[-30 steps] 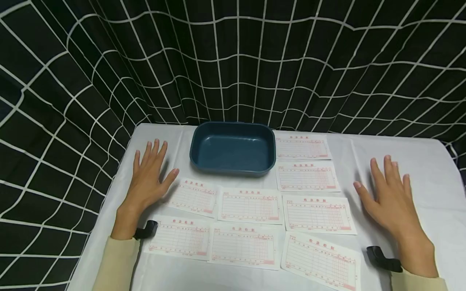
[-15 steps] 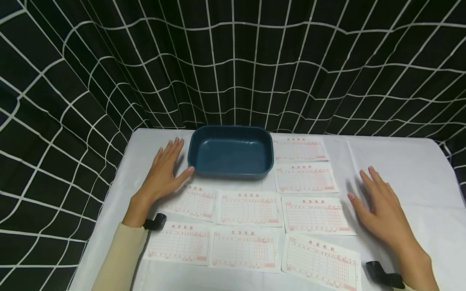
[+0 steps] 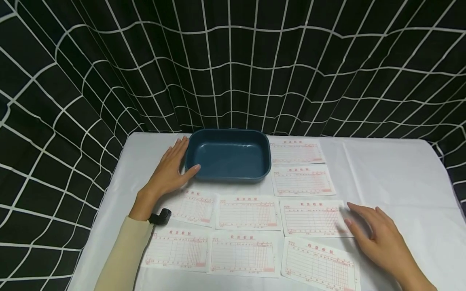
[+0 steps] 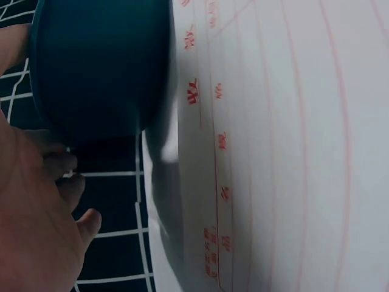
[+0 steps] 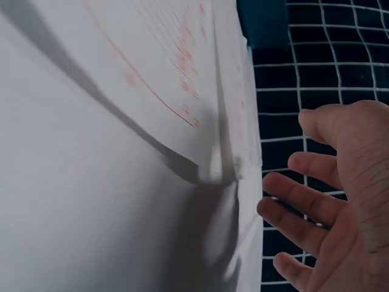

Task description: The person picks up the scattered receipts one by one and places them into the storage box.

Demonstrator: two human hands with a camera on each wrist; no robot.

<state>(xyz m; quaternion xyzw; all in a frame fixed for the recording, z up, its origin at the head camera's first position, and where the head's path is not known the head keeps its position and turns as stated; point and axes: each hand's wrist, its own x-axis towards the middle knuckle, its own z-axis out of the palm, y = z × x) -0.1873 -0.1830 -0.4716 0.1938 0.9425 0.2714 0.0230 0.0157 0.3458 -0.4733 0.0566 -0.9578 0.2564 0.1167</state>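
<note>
My left hand (image 3: 165,176) is at the left end of a dark blue rectangular plastic bin (image 3: 229,161), its thumb over the near-left corner of the rim and its straight fingers along the outer left side. The left wrist view shows the bin's wall between thumb and fingers. Below that hand lies a printed receipt slip (image 3: 194,208), partly covered. My right hand (image 3: 382,238), with relaxed, spread fingers, hovers at the right edge of another receipt slip (image 3: 311,220) and holds nothing. In the right wrist view, the fingers (image 5: 298,219) are apart from the paper.
Several more red-and-white receipt slips lie flat in rows, including one at the front right (image 3: 320,264) and one beside the bin (image 3: 302,182). A white cloth (image 3: 393,169) covers the table. Black curtains with a white grid (image 3: 233,72) stand behind and at the left.
My left hand has moved right to the bin's left end. My right hand has come toward me and slightly left, to the edge of a receipt slip. The view has shifted slightly.
</note>
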